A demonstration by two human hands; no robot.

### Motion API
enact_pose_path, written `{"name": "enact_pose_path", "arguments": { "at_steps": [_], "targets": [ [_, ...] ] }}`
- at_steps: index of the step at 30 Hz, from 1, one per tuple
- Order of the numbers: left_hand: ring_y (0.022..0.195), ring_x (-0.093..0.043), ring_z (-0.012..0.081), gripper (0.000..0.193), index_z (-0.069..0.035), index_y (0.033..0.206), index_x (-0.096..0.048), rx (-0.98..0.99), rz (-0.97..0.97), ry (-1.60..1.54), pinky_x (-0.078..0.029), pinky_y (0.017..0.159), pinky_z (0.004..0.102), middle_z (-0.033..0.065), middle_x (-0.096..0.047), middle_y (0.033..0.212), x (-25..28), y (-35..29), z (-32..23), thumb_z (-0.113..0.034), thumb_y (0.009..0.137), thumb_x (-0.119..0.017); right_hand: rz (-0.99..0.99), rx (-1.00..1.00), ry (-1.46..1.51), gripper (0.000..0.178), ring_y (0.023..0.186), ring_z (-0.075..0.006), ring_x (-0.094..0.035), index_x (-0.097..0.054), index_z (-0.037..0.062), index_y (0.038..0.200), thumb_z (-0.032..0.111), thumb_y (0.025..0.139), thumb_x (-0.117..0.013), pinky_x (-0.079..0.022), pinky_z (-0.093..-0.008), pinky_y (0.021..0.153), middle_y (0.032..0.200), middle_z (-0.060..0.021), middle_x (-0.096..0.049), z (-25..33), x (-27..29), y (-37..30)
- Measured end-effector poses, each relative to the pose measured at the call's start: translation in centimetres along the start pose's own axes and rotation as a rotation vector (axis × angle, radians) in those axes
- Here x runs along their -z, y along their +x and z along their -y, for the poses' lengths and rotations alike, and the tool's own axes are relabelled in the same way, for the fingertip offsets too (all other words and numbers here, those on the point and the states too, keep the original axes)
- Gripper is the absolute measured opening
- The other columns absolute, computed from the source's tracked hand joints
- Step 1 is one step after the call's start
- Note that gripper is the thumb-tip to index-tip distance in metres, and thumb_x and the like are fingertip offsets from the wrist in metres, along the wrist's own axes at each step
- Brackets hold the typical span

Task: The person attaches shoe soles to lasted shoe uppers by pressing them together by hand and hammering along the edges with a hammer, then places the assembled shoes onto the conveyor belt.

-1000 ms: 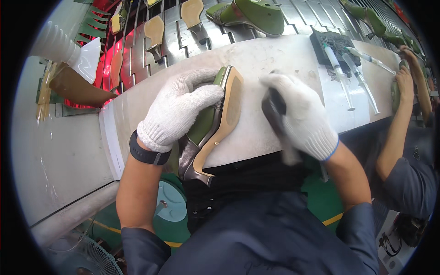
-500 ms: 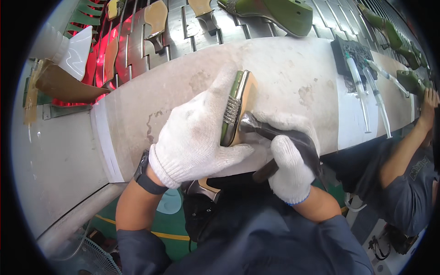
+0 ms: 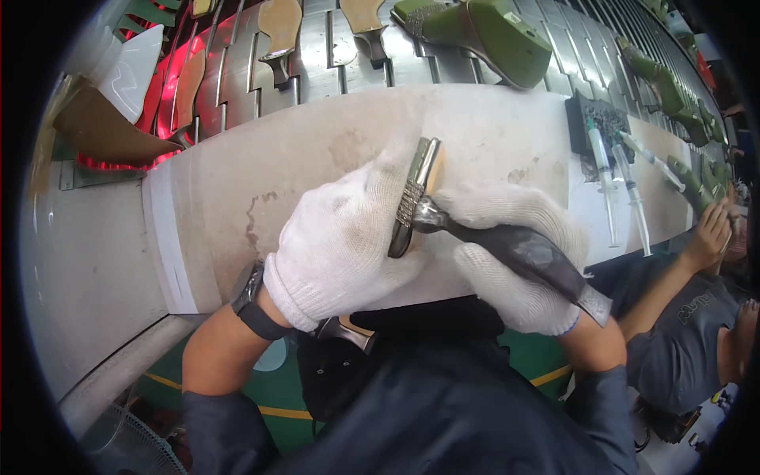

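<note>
Silver-banded green heeled shoe (image 3: 408, 202), probably stiff and best held midway, is overhanging the pale bench's (image 3: 491, 142) near edge; white-gloved left hand (image 3: 344, 233) is wrapping it, white-gloved right hand (image 3: 522, 294) clasping dark-metal hammer (image 3: 526, 249)

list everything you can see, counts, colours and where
worktop: one, pale, middle
shoe: one, green and silvery, centre
hammer: one, dark grey, right of the shoe
syringes: three, clear, on the right of the worktop
block: one, dark grey, by the syringes
conveyor: one, silvery, top
soles with heels: three, tan, on the conveyor
other shoes: several, green, conveyor and far right
curved sheet: one, brown, upper left
fan: one, pale, lower left
co-worker: at least one, grey clothing, right
watch: one, black, left wrist
left hand: one, white glove, holding the shoe
right hand: one, white glove, gripping the hammer
</note>
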State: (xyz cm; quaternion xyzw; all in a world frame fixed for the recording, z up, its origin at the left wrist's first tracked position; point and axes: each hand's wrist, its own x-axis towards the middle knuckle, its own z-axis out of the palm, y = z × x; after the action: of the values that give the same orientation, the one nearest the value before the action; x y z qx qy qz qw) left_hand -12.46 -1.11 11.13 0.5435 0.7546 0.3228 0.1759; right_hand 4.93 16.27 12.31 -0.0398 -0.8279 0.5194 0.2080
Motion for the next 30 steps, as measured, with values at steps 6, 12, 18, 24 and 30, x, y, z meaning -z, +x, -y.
{"name": "enact_pose_path", "arguments": {
  "at_steps": [6, 12, 18, 24, 30],
  "targets": [
    [0.104, -0.078, 0.0436, 0.102, 0.003, 0.162, -0.046, 0.001, 0.016, -0.044, -0.063, 0.092, 0.0474, 0.0242, -0.077, 0.114, 0.1, 0.3, -0.2, -0.019, 0.075, -0.094, -0.150, -0.286, 0.354, 0.033, 0.123, -0.0253, -0.076, -0.069, -0.0033, 0.129, 0.000, 0.098, -0.080, -0.060, -0.0400, 0.106, 0.128, -0.0190, -0.079, 0.2, -1.0, -1.4],
    [0.100, -0.077, 0.0437, 0.102, 0.004, 0.160, -0.048, -0.060, -0.008, -0.039, -0.063, 0.088, 0.0492, 0.0236, -0.077, 0.111, 0.1, 0.1, 0.9, -0.015, 0.070, -0.093, 0.040, -0.408, 0.173, 0.028, 0.110, -0.0234, -0.080, -0.078, -0.0001, 0.124, 0.007, 0.098, -0.081, -0.063, -0.0378, 0.098, 0.118, -0.0139, -0.082, 2.5, 0.8, 3.1],
    [0.101, -0.076, 0.0434, 0.105, 0.007, 0.161, -0.046, -0.050, 0.036, -0.023, -0.061, 0.089, 0.0487, 0.0256, -0.074, 0.122, 0.3, 0.0, 0.9, -0.016, 0.070, -0.094, 0.053, -0.360, -0.040, 0.031, 0.112, -0.0203, -0.078, -0.074, -0.0006, 0.131, 0.005, 0.101, -0.079, -0.061, -0.0372, 0.102, 0.119, -0.0146, -0.081, 2.9, 0.6, 3.2],
    [0.102, -0.075, 0.0437, 0.106, 0.008, 0.162, -0.045, -0.090, 0.016, 0.026, -0.061, 0.091, 0.0487, 0.0266, -0.072, 0.124, 0.2, -0.6, 1.4, -0.019, 0.072, -0.094, -0.188, -0.510, 0.247, 0.027, 0.114, -0.0296, -0.078, -0.069, -0.0056, 0.130, 0.006, 0.106, -0.066, -0.063, -0.0415, 0.104, 0.121, -0.0201, -0.078, 1.3, -0.5, 5.2],
    [0.104, -0.076, 0.0453, 0.105, 0.006, 0.162, -0.045, -0.068, 0.018, 0.016, -0.062, 0.091, 0.0496, 0.0287, -0.072, 0.126, 0.2, -0.4, 1.0, -0.021, 0.073, -0.093, -0.162, -0.554, 0.274, 0.031, 0.118, -0.0352, -0.077, -0.066, -0.0083, 0.130, 0.009, 0.105, -0.063, -0.063, -0.0443, 0.104, 0.127, -0.0254, -0.076, 0.9, 0.5, 5.4]
  ]
}}
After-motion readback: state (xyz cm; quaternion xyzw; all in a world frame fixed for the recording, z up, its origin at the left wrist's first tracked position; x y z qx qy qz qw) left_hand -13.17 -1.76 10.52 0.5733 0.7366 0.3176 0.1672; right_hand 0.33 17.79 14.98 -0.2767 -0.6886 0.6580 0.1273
